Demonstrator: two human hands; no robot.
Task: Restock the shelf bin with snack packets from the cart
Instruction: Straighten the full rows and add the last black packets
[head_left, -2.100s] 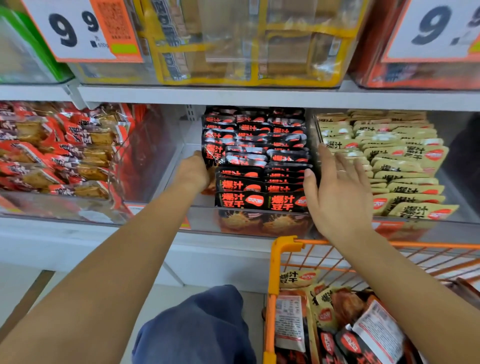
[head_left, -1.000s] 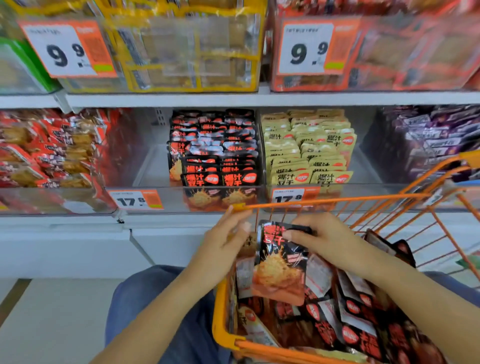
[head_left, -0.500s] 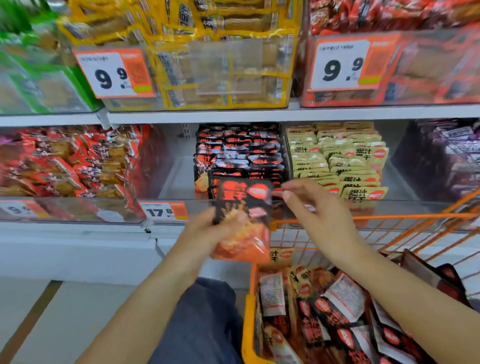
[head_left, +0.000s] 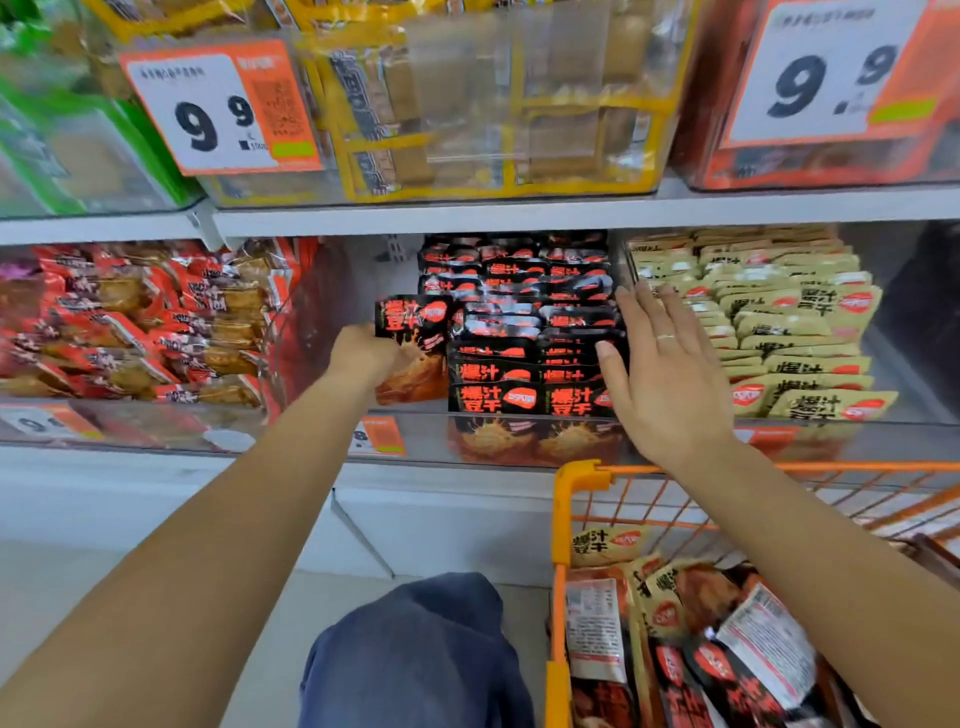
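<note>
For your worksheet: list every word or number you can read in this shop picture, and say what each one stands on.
"9 9": left price tag, upper shelf.
"9.9": right price tag, upper shelf.
"爆汁豆干": black packet gripped by the left hand, and the black packets in the bin.
"爆汁": beige packets.
Lower price tags: hidden or blurred.

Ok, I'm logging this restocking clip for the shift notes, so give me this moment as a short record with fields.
left hand: left hand grips a black snack packet upright at the left edge of the black stack
right hand: right hand open, fingers straight against the right side of the black packets in the bin
neighbours: red packets to the left, beige packets to the right
cart: orange cart below right, packets inside
</note>
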